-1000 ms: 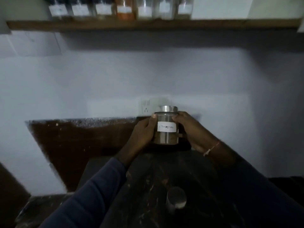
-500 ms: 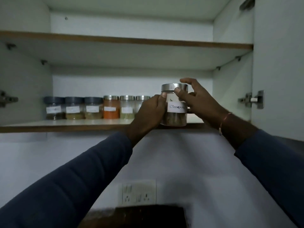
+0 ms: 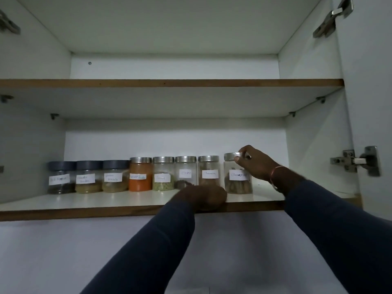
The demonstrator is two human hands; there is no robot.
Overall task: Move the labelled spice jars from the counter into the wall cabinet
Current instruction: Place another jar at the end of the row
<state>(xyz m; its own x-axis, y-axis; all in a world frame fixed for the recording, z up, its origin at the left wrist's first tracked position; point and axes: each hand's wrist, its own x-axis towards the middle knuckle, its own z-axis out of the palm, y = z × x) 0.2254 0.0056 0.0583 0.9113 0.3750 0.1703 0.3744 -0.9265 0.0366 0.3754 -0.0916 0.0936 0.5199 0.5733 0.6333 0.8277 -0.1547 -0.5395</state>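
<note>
The wall cabinet's lower shelf (image 3: 106, 200) carries a row of several labelled spice jars. A glass cinnamon jar (image 3: 237, 184) with a steel lid and brown sticks inside stands upright at the row's right end. My right hand (image 3: 257, 164) pinches that jar's lid from the right with thumb and fingertips. Blurred, my left hand (image 3: 201, 197) hovers low at the shelf's front edge, in front of a second cinnamon jar (image 3: 209, 171), and holds nothing. Further left are an orange powder jar (image 3: 140, 176) and three dark-lidded jars (image 3: 88, 177).
The upper shelf (image 3: 169, 82) shows nothing on it. The open cabinet door (image 3: 369, 102) with its metal hinge (image 3: 356, 161) stands close on the right. Bare shelf space remains between the cinnamon jar and the cabinet's right wall (image 3: 307, 155).
The cinnamon jar went from the counter up into the cabinet and now stands on the lower shelf. My left hand has let go and dropped to the shelf edge; my right hand shifted to the lid.
</note>
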